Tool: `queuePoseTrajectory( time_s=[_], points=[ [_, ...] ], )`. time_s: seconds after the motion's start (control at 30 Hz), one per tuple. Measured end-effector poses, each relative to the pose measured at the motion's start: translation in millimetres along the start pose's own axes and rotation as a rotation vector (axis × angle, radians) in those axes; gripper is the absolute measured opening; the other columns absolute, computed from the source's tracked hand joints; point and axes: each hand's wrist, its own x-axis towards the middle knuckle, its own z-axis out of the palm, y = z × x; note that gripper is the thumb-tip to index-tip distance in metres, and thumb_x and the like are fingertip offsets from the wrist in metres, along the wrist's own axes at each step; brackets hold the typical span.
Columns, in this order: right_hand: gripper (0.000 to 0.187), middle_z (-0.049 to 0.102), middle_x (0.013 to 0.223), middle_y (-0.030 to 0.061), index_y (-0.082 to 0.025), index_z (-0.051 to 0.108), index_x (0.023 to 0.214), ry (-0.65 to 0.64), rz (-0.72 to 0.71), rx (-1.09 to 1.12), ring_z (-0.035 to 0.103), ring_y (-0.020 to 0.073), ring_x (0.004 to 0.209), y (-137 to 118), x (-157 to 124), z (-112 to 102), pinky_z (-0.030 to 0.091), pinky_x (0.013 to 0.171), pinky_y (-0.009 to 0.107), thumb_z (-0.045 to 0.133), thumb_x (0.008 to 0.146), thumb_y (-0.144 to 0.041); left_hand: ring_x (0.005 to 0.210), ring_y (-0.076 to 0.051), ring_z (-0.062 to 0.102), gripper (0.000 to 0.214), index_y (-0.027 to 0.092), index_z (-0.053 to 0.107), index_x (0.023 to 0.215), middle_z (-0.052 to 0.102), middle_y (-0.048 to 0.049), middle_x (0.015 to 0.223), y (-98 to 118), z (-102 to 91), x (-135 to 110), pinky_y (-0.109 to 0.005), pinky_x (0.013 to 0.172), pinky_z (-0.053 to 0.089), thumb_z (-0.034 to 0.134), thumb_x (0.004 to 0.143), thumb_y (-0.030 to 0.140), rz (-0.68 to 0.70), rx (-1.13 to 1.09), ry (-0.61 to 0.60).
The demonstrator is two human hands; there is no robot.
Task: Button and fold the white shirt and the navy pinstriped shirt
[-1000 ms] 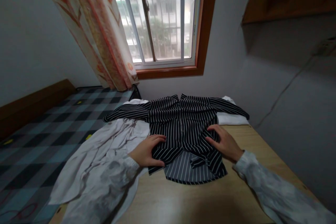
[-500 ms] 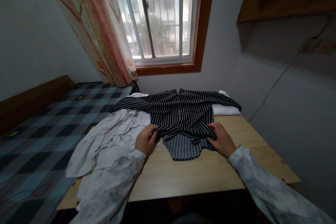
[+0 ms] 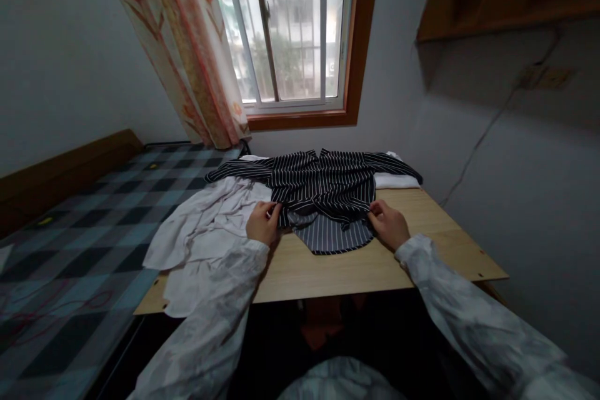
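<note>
A black shirt with white stripes [image 3: 323, 181] lies spread on the wooden board [image 3: 300, 278], collar toward the window and sleeves out to both sides. My left hand [image 3: 262, 222] pinches its lower left edge between thumb and fingers. On the opposite side, my right hand [image 3: 389, 224] grips the lower right edge. Between the hands the front hem is bunched, and the greyish inner side of the back panel shows below it. A crumpled white garment [image 3: 201, 222] lies left of the shirt, partly under its sleeve, close to my left forearm.
White folded cloth [image 3: 397, 181] sits under the right sleeve. A bed with a checked cover [image 3: 94, 212] adjoins the board on the left. Behind are a window [image 3: 290, 31] and a flowered curtain [image 3: 187, 56]. A wooden shelf [image 3: 497, 19] hangs at upper right, with a cable on the wall.
Both hands keep hold of the shirt's lower edges. The right lower edge is drawn straighter, and the back hem shows a smoother curve. The camera view has shifted, showing more below the board's front edge.
</note>
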Motion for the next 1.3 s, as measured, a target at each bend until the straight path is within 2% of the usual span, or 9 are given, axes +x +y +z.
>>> queuePoseTrajectory(
  time_s=[0.13,0.23,0.33,0.4,0.5,0.6,0.9,1.13,1.3],
  points=[
    [0.02,0.08,0.105,0.0073,-0.026,0.066,0.105,0.083,0.06,0.136,0.076,0.0272,0.097,-1,5,1,0.055,0.089,0.037,0.06,0.101,-0.044,0.082,-0.022,0.067,0.042,0.022,0.071,0.097,0.072,-0.0061,0.091,-3,2.8,8,-0.033,0.079,0.05,0.051,0.102,0.059,-0.119,-0.084,-0.032],
    [0.041,0.078,0.119,0.0108,-0.024,0.066,0.123,-0.004,0.029,0.113,0.074,0.0297,0.106,3,4,6,0.055,0.096,0.042,0.067,0.098,-0.056,0.088,-0.025,0.071,0.048,0.021,0.066,0.106,0.075,-0.0076,0.096,-8,9.0,7,-0.035,0.083,0.053,0.054,0.098,0.067,-0.213,-0.131,-0.127],
    [0.062,0.075,0.126,0.0165,-0.019,0.064,0.132,-0.112,-0.084,-0.001,0.071,0.0343,0.113,8,1,12,0.053,0.102,0.045,0.079,0.087,-0.059,0.108,-0.032,0.072,0.076,0.019,0.063,0.125,0.076,-0.0128,0.117,-13,9.6,1,-0.042,0.095,0.055,0.084,0.073,0.07,-0.126,-0.101,-0.247],
    [0.046,0.076,0.119,0.0164,-0.018,0.068,0.12,-0.144,-0.137,-0.046,0.07,0.0344,0.111,10,1,14,0.052,0.1,0.043,0.077,0.089,-0.051,0.116,-0.036,0.071,0.09,0.019,0.063,0.132,0.075,-0.0144,0.127,-16,6.0,-3,-0.046,0.102,0.054,0.095,0.059,0.06,-0.008,-0.094,-0.324],
    [0.015,0.077,0.103,0.0119,-0.021,0.07,0.102,-0.109,-0.086,-0.058,0.071,0.0303,0.099,12,6,12,0.052,0.091,0.038,0.066,0.09,-0.028,0.109,-0.034,0.072,0.06,0.02,0.072,0.118,0.079,-0.0104,0.115,-21,-0.9,-3,-0.046,0.101,0.055,0.087,0.066,0.046,0.06,-0.14,-0.371],
    [0.026,0.077,0.103,0.011,-0.022,0.069,0.104,-0.012,-0.024,-0.021,0.07,0.03,0.099,17,15,7,0.052,0.091,0.038,0.059,0.081,-0.017,0.096,-0.03,0.073,0.033,0.021,0.075,0.099,0.079,-0.0073,0.096,-26,-6.9,3,-0.043,0.092,0.057,0.075,0.071,0.039,-0.036,-0.219,-0.305],
    [0.038,0.076,0.118,0.0158,-0.019,0.072,0.109,0.119,0.015,-0.039,0.065,0.033,0.113,45,27,-31,0.049,0.105,0.043,0.045,0.082,-0.014,0.092,-0.026,0.07,0.04,0.02,0.07,0.096,0.076,-0.0048,0.094,-29,-33.6,29,-0.037,0.086,0.055,0.075,0.063,0.042,-0.211,-0.468,-0.035],
    [0.035,0.08,0.1,0.0112,-0.023,0.074,0.119,-0.145,0.17,-0.376,0.072,0.0283,0.09,60,9,-60,0.046,0.079,0.034,0.054,0.091,-0.02,0.08,-0.025,0.068,0.026,0.024,0.069,0.084,0.074,-0.0025,0.082,-35,-67.2,5,-0.032,0.075,0.048,0.074,0.059,0.025,-0.027,0.077,-0.416],
    [0.037,0.079,0.1,0.0136,-0.02,0.075,0.123,-0.194,0.074,-0.511,0.072,0.0319,0.092,58,6,-78,0.049,0.082,0.039,0.063,0.089,-0.025,0.078,-0.023,0.066,0.015,0.024,0.066,0.082,0.074,-0.0026,0.082,-12,-81.5,6,-0.031,0.07,0.041,0.064,0.067,0.021,0.035,0.231,-0.295]
  ],
)
